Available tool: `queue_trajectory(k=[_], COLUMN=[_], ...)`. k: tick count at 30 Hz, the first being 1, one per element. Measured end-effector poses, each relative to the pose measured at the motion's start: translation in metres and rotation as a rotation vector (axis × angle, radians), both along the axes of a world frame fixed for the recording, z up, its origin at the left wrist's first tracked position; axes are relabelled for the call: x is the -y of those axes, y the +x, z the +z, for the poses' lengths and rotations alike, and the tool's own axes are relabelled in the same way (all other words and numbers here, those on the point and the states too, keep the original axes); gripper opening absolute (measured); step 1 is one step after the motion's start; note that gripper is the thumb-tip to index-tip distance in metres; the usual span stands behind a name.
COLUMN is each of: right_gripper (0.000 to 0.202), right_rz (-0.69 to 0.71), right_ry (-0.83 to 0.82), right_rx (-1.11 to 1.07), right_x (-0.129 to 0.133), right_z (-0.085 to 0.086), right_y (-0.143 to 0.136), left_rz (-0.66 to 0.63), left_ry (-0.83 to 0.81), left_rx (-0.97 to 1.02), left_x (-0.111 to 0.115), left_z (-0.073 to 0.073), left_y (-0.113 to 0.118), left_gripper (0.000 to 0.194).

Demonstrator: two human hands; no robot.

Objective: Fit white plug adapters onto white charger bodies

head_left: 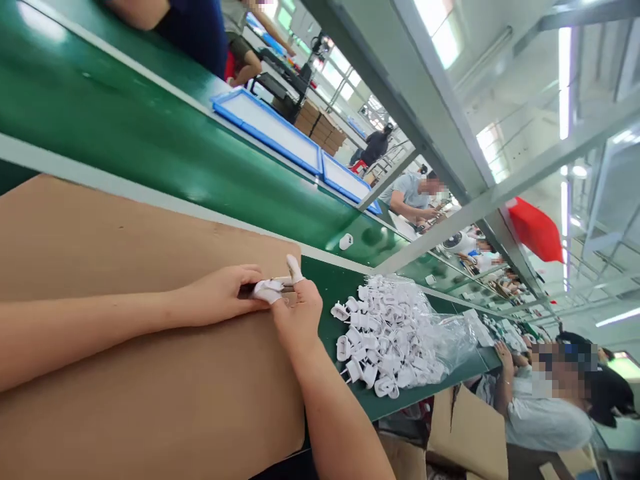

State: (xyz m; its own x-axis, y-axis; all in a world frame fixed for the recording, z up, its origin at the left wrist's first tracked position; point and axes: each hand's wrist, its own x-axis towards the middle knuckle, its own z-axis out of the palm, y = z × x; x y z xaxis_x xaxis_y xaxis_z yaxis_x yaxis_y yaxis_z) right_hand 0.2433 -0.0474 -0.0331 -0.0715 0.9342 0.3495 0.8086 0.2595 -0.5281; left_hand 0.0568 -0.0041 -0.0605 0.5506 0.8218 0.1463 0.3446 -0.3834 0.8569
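Note:
My left hand (pixel 223 297) comes in from the left over a brown cardboard sheet (pixel 200 393). Its fingers are closed and meet my right hand (pixel 300 313) near the sheet's right end. White finger covers wrap the thumb and a fingertip of my right hand, which is closed too. Both hands pinch at a small object between them; fingers hide most of it, so its kind cannot be made out. Right of my right hand lies a heap of white plastic plug housings (pixel 385 340), partly on and under a clear plastic bag (pixel 450 337).
A green conveyor belt (pixel 150 160) runs past the far side, carrying a single white piece (pixel 346 241). Blue-framed trays (pixel 270 130) line its far edge. Metal beams (pixel 420 87) slant overhead. Another person (pixel 540 407) sits at right beside an open carton (pixel 467 427).

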Motion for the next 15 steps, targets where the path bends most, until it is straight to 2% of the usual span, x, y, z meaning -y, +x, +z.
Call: queue_trajectory(k=[3,5,7,10,13,15], right_gripper=[0.050,0.046,0.044,0.037,0.030,0.034], right_rz=[-0.043,-0.177,-0.333,-0.394,-0.347,-0.316], right_ry=[-0.055,-0.138,-0.313,-0.542,-0.524,-0.457], right_rx=[0.105,0.295,0.488,0.618,0.529,0.380], right_x=[0.007,0.013,0.016,0.012,0.004,0.003], right_z=[0.028,0.049,0.063,0.069,0.062,0.055], right_y=[0.022,0.044,0.064,0.078,0.077,0.070], left_rz=[0.061,0.158,0.300,0.511,0.601,0.616], left_ry=[-0.007,-0.059,-0.091,-0.001,0.072,0.077], left_rx=[-0.056,-0.077,-0.105,-0.238,-0.471,-0.576], left_x=[-0.001,-0.009,-0.024,-0.061,-0.107,-0.133], left_z=[0.003,0.009,0.019,0.038,0.050,0.051], left_y=[0.000,-0.002,-0.004,-0.011,-0.024,-0.034], left_gripper=[0.060,0.061,0.065,0.067,0.070,0.073])
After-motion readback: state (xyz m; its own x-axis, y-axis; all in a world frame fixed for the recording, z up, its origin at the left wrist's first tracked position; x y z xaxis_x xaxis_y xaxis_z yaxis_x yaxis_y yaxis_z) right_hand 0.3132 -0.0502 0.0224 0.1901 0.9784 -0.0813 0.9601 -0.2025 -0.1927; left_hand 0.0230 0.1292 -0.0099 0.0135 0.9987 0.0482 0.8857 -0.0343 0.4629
